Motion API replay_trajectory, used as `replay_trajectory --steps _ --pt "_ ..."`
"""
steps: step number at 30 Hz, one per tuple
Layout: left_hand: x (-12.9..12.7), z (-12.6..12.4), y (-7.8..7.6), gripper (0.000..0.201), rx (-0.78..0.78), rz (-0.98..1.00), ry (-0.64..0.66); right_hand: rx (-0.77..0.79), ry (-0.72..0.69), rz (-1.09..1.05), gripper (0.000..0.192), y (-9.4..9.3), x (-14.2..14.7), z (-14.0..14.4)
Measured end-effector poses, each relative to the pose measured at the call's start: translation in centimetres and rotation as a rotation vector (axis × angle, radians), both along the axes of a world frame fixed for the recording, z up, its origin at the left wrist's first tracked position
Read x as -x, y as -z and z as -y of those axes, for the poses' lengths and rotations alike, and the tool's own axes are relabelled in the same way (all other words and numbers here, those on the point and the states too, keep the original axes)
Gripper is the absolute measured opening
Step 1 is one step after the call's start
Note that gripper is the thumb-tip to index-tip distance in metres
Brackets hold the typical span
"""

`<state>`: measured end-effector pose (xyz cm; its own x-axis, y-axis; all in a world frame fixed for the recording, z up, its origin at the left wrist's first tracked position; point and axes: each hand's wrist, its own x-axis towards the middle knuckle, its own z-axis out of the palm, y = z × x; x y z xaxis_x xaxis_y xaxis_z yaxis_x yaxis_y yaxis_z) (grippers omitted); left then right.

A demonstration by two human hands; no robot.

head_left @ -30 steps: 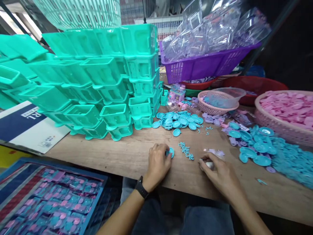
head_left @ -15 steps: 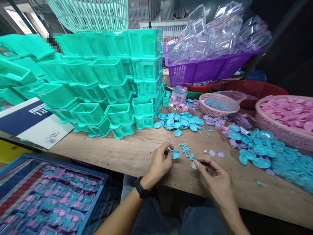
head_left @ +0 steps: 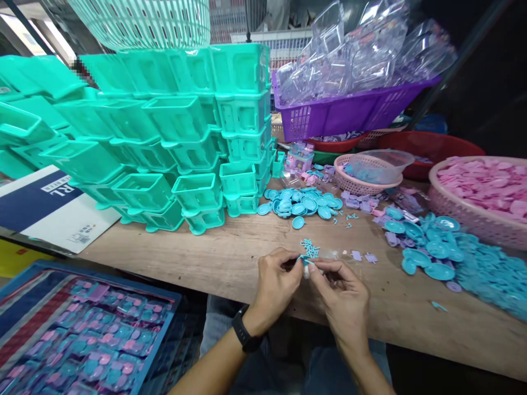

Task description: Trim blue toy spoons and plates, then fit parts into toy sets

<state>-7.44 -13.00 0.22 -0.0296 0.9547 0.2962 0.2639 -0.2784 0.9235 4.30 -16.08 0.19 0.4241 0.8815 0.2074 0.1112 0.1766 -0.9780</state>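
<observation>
Pinched between fingers of left hand and right hand, meeting over the bench edge: one small blue piece, one tiny white part, beside countless loose blue bits.

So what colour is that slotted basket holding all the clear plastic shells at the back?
Purple. The basket shows best in the head view, behind the pile of blue discs.

My left hand and right hand meet over the wooden table, pinching a small blue piece between fingertips.
</observation>
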Motion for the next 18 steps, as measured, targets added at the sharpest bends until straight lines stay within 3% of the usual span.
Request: replay_trajectory --steps 13,18 --pt "0.33 0.04 -0.02 0.016 -0.095 -0.164 0.034 -0.005 0.007 0.140 0.015 0.92 -0.42 -0.43" --pt "0.76 0.18 0.19 0.016 -0.312 -0.378 0.087 0.044 -0.002 0.089 0.017 0.76 -0.39 -0.76"
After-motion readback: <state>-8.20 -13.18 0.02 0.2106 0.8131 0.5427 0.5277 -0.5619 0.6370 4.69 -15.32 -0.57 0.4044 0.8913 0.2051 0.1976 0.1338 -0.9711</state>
